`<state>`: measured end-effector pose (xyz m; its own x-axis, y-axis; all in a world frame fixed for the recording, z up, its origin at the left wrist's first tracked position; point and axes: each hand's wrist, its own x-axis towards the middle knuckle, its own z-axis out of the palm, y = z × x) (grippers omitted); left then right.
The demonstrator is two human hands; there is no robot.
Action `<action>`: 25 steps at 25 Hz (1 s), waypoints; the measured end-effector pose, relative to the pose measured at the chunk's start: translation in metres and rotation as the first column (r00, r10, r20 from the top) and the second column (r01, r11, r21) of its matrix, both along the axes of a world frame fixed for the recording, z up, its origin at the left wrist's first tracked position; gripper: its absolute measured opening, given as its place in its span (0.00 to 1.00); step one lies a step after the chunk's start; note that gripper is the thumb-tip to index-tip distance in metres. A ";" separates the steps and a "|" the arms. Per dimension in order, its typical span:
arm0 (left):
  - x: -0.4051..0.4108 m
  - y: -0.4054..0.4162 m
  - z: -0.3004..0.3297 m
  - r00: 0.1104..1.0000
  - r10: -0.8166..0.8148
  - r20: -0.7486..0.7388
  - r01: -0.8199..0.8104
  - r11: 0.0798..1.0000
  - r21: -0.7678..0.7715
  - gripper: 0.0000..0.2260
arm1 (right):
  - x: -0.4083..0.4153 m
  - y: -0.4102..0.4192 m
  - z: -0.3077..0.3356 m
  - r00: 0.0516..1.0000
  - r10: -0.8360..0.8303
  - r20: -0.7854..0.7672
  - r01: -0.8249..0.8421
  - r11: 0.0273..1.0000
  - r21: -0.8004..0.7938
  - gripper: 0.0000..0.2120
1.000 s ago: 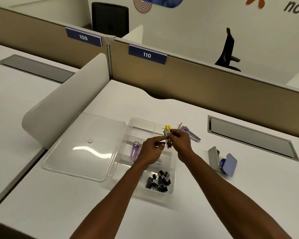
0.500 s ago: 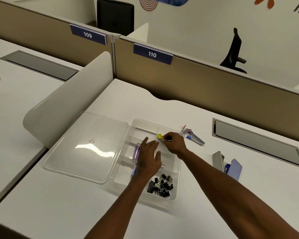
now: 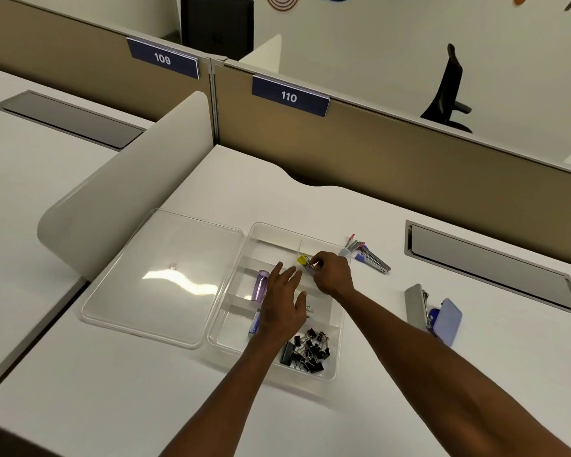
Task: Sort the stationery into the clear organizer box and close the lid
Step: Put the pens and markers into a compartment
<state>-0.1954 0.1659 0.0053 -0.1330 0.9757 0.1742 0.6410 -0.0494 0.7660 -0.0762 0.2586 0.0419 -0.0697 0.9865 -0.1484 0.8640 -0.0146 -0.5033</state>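
While we look down at the white desk [image 3: 310,420], we see our two bare hands over the clear organizer box [image 3: 338,357]. Our right hand [image 3: 332,273] is at the far side of the box. Its fingers are pinched tight on a small bunch of pens with a yellow cap [image 3: 301,259] at the end. The bunch is tipped low over a far slot of the box, but we cannot tell if it touches the bottom.

Our left hand [image 3: 285,303] hangs over the middle of the box with its fingers spread wide. It holds nothing.

A purple tube [image 3: 260,285] lies in a slot on the left side of the box. A blue pen [image 3: 255,321] lies just below it, partly hidden by our left hand. A pile of black binder clips [image 3: 305,351] sits in the near slot.

The clear lid [image 3: 152,282] lies flat on the desk, touching the left side of the box. So the box is not shut.

On the desk to the right of the box lie more pens [image 3: 368,255]. Further right sit a grey stapler [image 3: 416,305] and a blue case [image 3: 449,321], close together.
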 end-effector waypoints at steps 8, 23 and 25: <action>0.000 0.000 -0.003 1.000 0.004 0.003 -0.004 1.000 0.013 0.20 | -0.002 0.004 0.001 0.994 0.077 0.072 -0.071 0.994 -0.080 0.12; 0.002 -0.002 -0.004 0.990 -0.020 -0.140 0.037 0.993 0.115 0.20 | 0.049 0.003 0.020 0.851 -0.444 -0.281 0.517 0.803 0.297 0.11; 0.006 -0.002 -0.002 0.979 -0.029 -0.201 0.057 0.989 0.137 0.20 | 0.073 0.004 0.015 0.837 -0.520 -0.169 0.545 0.823 0.162 0.14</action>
